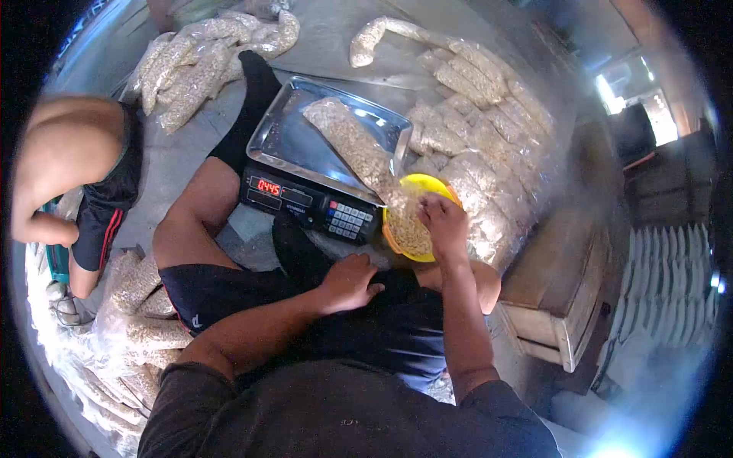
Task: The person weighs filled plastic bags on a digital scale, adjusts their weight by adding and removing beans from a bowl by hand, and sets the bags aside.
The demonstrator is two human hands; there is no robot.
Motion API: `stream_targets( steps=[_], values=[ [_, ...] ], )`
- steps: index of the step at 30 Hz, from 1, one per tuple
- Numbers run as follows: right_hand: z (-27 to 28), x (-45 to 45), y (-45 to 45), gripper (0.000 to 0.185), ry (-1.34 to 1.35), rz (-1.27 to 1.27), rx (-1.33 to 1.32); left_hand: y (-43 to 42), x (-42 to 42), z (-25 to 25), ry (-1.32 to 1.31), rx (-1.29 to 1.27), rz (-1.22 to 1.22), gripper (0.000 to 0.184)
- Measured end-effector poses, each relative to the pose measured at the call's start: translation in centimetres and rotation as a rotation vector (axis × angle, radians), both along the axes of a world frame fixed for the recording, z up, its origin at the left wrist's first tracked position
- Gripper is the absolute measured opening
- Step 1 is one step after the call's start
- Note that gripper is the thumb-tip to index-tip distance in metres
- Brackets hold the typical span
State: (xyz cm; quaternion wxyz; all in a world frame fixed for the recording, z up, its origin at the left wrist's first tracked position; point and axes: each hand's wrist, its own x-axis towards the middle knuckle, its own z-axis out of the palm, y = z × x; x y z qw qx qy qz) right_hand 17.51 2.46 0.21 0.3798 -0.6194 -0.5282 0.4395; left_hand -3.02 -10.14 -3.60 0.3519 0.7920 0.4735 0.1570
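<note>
A digital scale [309, 206] with a red lit display reading 0.445 stands in front of me. On its metal tray [286, 141] lies a long clear bag [351, 141] of pale pieces, its end reaching over the rim toward a yellow bowl [416, 183]. The bowl holds more loose pale pieces. Over the bowl's right side is my right hand [444, 221], its fingers drawn together; what they hold, if anything, is too small to make out. My left hand [350, 284] rests on my lap below the scale, fingers loosely curled, nothing visible in it.
Filled clear bags lie in piles at the upper left [187, 69], right [489, 145] and lower left [145, 328]. Another person [72, 153] sits at the left. A wooden box [550, 305] stands at the right, near a stack of white items [660, 290].
</note>
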Motion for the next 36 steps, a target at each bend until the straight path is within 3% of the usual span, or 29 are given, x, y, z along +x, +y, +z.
stream_targets(
  steps=[1, 3, 6, 9, 10, 11, 13, 14, 15, 20, 26, 31, 33, 34, 36],
  values=[
    [-0.3, 0.7, -0.1, 0.022, -0.108, -0.024, 0.053, -0.1, -0.4, -0.6, -0.044, 0.050, -0.006, 0.048],
    [1.4, 1.3, -1.2, 0.023, -0.072, -0.081, -0.058, -0.2, -1.0, -1.0, -0.095, 0.043, 0.012, 0.048],
    [3.6, 0.8, -2.1, 0.019, 0.045, -0.203, 0.249, 0.5, -1.4, -0.3, -0.083, -0.113, -0.006, 0.047],
    [-1.5, 2.4, 0.4, 0.021, -0.527, -0.015, 0.499, 1.2, -0.3, -0.1, -0.030, -0.192, -0.027, 0.045],
    [-4.4, 3.6, 0.6, 0.026, -1.003, 0.164, 0.375, 1.5, -0.1, 0.0, -0.013, -0.190, -0.047, 0.045],
    [-4.8, 4.2, 1.1, 0.028, -1.018, 0.143, 0.461, 1.9, -0.3, 0.1, 0.013, -0.189, -0.052, 0.045],
    [-6.4, 3.9, 2.2, 0.033, -1.017, 0.144, 0.631, 1.7, -0.1, -1.2, -0.077, -0.062, -0.009, 0.045],
    [-2.9, 1.4, 2.0, 0.032, -0.766, 0.078, 0.318, 1.4, 0.0, -2.1, -0.113, -0.016, 0.013, 0.045],
    [-3.8, 1.9, 2.6, 0.030, -0.610, 0.061, 0.221, 1.2, -0.1, -2.5, -0.150, 0.035, 0.021, 0.045],
    [-5.2, 3.1, 3.9, 0.023, -0.716, 0.115, 0.027, 2.4, 0.3, -0.8, -0.029, -0.137, -0.024, 0.040],
    [-4.2, 3.1, 3.6, 0.037, -0.515, 0.024, 0.381, 2.8, 1.7, -1.4, 0.038, -0.111, -0.010, 0.040],
    [-3.6, 4.1, 2.8, 0.047, -0.470, 0.193, 0.138, 3.1, 2.4, 0.0, 0.135, -0.192, 0.022, 0.039],
    [-3.9, 4.4, 2.6, 0.048, -0.428, 0.236, 0.097, 2.6, 2.3, -0.8, 0.110, -0.108, 0.024, 0.039],
    [-5.6, 5.1, 2.8, 0.045, -0.502, 0.300, 0.207, 2.4, 2.1, -1.2, 0.102, -0.062, 0.032, 0.040],
    [-5.2, 4.8, 2.7, 0.044, -0.391, 0.273, 0.060, 2.3, 1.6, -1.6, 0.122, -0.052, 0.012, 0.042]
  ],
)
